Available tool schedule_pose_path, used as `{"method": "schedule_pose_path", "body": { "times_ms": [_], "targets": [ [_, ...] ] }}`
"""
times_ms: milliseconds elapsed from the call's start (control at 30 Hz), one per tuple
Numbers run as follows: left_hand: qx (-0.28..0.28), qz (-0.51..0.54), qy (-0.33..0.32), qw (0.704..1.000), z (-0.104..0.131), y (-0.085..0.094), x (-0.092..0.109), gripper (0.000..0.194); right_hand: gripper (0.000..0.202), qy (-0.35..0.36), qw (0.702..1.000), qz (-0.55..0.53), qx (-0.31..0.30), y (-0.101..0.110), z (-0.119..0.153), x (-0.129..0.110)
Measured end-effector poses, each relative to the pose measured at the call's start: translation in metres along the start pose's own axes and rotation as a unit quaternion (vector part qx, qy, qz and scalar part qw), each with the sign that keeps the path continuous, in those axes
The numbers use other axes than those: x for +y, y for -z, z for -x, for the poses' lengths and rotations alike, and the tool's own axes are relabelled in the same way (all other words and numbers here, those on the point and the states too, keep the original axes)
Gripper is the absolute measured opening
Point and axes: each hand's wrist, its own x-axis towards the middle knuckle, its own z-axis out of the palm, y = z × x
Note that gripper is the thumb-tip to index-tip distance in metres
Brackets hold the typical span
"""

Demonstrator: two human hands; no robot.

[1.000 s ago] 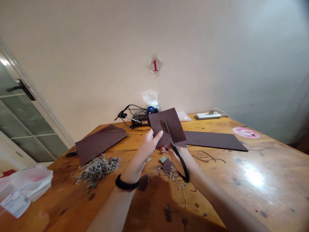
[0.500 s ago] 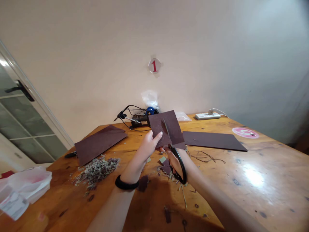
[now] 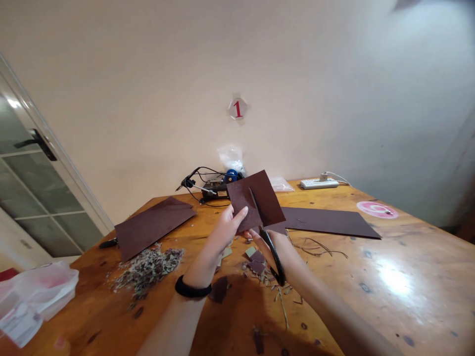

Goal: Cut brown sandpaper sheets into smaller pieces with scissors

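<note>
My left hand [image 3: 227,228] grips a small dark brown sheet [image 3: 272,195] by its lower left, thumb on top. In my right hand [image 3: 272,244] is a pair of scissors [image 3: 276,259] with black handles. One blade lies over the face of the sheet and the other is hidden behind it. The fingers around the handles are partly hidden. Below the hands lie brown offcuts [image 3: 257,262], some showing a pale greenish side, among thin shreds.
A heap of shreds [image 3: 148,271] is at left, beside larger brown sheets [image 3: 154,227]. Another long sheet [image 3: 334,222] lies right, near thin brown strands [image 3: 315,247]. Behind are a black device with cables [image 3: 215,190] and a power strip [image 3: 319,183]. White plastic bags [image 3: 40,291] sit at left.
The scissor handles have come closer together and the blade lies nearly flat along the sheet. The sheet has tilted slightly. The whole view has shifted slightly downward.
</note>
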Motion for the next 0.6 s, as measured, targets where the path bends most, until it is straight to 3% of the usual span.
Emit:
{"method": "schedule_pose_path", "body": {
  "times_ms": [100,233,433,600],
  "targets": [
    [0.014,-0.011,-0.012,1.0,0.002,0.003,0.003,0.035,0.046,0.001,1.0,-0.029,0.008,-0.002,-0.002,0.004],
    [0.076,-0.051,-0.061,0.994,0.002,0.014,0.006,0.042,0.042,0.036,0.997,-0.064,0.031,-0.005,-0.001,0.004],
    [0.036,-0.055,-0.073,0.995,-0.005,0.027,0.002,0.043,0.031,0.041,0.996,-0.071,0.033,-0.013,0.004,0.001],
    [0.008,-0.037,-0.086,0.996,0.0,0.028,0.01,0.031,0.029,0.043,0.995,-0.076,0.047,-0.011,0.006,-0.003]
  ]
}}
